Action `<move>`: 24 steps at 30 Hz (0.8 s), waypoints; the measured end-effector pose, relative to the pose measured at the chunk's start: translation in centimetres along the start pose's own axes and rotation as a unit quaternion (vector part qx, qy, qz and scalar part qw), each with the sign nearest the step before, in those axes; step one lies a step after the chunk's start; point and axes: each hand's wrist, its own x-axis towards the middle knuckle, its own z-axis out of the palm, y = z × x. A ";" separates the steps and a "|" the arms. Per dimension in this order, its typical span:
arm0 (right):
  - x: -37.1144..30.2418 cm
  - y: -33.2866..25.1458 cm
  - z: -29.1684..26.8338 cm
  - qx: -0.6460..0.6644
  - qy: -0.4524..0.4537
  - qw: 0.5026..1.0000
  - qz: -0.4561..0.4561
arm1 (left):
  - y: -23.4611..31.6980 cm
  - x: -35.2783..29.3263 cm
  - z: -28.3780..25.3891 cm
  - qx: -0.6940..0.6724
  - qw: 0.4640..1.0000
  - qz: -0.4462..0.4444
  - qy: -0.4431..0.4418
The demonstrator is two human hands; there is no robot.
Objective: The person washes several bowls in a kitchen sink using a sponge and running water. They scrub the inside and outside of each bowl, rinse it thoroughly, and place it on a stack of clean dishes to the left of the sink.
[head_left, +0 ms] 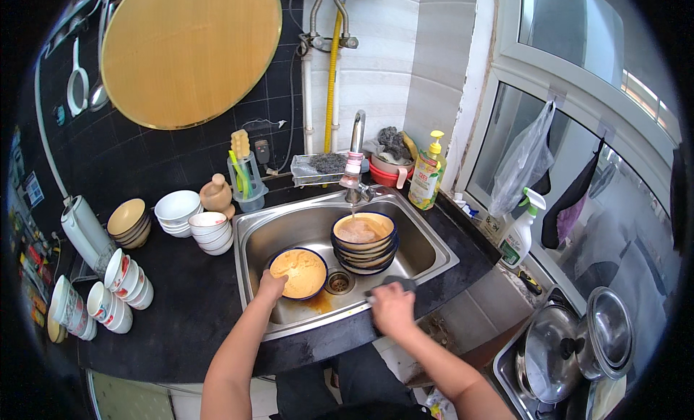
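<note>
My left hand [273,285] grips the near-left rim of a yellow bowl [302,270] with a dark blue edge. The bowl is tipped toward me in the left part of the steel sink [249,236], with foamy residue inside. Over the sink's front-right edge, my right hand [394,309] is closed on a dark grey scrubbing pad [402,283], apart from the bowl. A stack of similar bowls [365,259] stands in the sink to the right. Water runs from the faucet [357,142] into its cloudy top bowl. Orange-brown liquid lies below the held bowl.
White bowls [211,234] and tan bowls [129,221] are stacked left of the sink, with patterned cups [110,308] nearer. A yellow pump bottle [428,173] stands behind the sink's right corner. Pots with glass lids [551,351] sit at the lower right.
</note>
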 end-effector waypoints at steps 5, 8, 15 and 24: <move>-0.4 -13.1 0.6 0.117 -0.051 0.985 -0.114 | 2.8 -3.5 -3.7 -0.098 0.995 -0.001 -0.006; -0.7 -19.7 1.6 0.171 -0.129 0.960 -0.178 | 3.2 -4.4 -5.7 -0.124 0.991 0.035 0.040; -1.9 -21.1 1.5 0.259 -0.072 0.908 -0.320 | 3.9 -7.6 -9.1 -0.145 0.985 0.068 0.070; -0.5 -0.5 -1.2 0.178 -0.001 0.982 -0.058 | 4.5 -8.6 -7.3 -0.144 0.986 0.074 0.032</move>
